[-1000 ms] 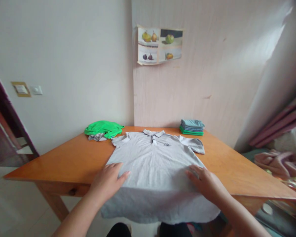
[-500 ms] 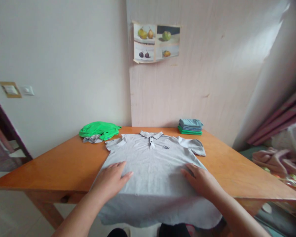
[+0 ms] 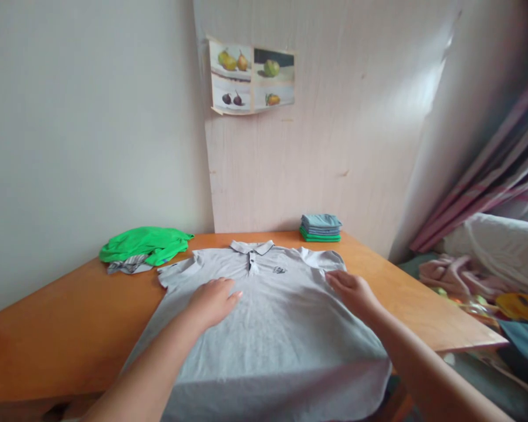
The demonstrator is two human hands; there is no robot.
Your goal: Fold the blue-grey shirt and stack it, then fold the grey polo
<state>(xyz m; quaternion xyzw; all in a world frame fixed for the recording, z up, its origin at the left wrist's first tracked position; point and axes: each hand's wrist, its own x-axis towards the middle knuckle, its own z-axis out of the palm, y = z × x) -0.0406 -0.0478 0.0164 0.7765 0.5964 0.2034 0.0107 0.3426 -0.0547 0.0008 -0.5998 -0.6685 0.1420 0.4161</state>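
Observation:
A light grey polo shirt (image 3: 264,334) lies spread front up, its collar towards the wall and its hem hanging over the near table edge. My left hand (image 3: 213,302) rests flat on the chest, left of the button placket, with thumb and fingers apart. Over at the right sleeve, my right hand (image 3: 354,291) has its fingers bent together at the cloth near the armpit. That hand hides part of the sleeve and its own thumb tip.
The wooden table (image 3: 48,334) carries a crumpled green garment (image 3: 145,243) over a striped one at back left. A stack of folded clothes (image 3: 320,227) stands at back right. Beyond the table's right side are a pink blanket (image 3: 455,275) and other bedding.
My right hand has moved up the shirt to the right sleeve and its fingers have closed. My left hand has slid further up the chest. The view has turned right.

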